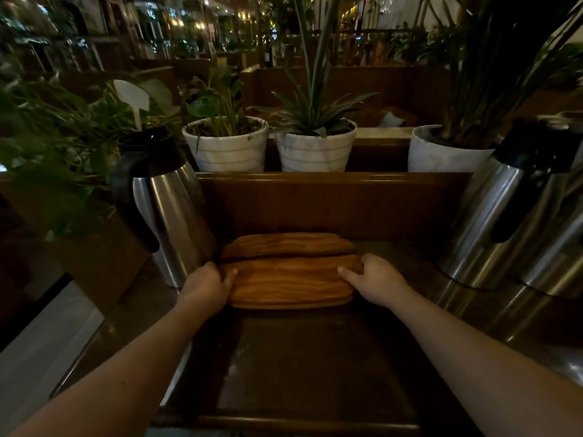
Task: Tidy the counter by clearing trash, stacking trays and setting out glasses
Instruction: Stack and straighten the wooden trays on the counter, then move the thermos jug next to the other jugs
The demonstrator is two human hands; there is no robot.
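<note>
- Stack of wooden trays point(290, 280) at frame centre, on the dark surface point(315, 357), just ahead of the back rail.
- Oval, orange-brown, visible grain; at least two thin edges at the near rim.
- Second wooden tray point(287, 244) right behind, touching or nearly so, top slightly offset from the front stack.
- Left hand point(206, 287) on the stack's left end, fingers point(232, 274) curled over the rim, gripping it.
- Right hand point(373, 282) on the right end, fingers bent over the edge, gripping likewise.
- Two-ended hold likely keeps the pile level and aligned while squaring or shifting it.
- Steel jug point(164, 203) centre left, close beside the trays; bump risk on a leftward move.
- More steel jugs point(517, 209) at right, well apart.
- White plant pots point(227, 146) on the ledge above, upper centre.
- No trash or glasses in view.
</note>
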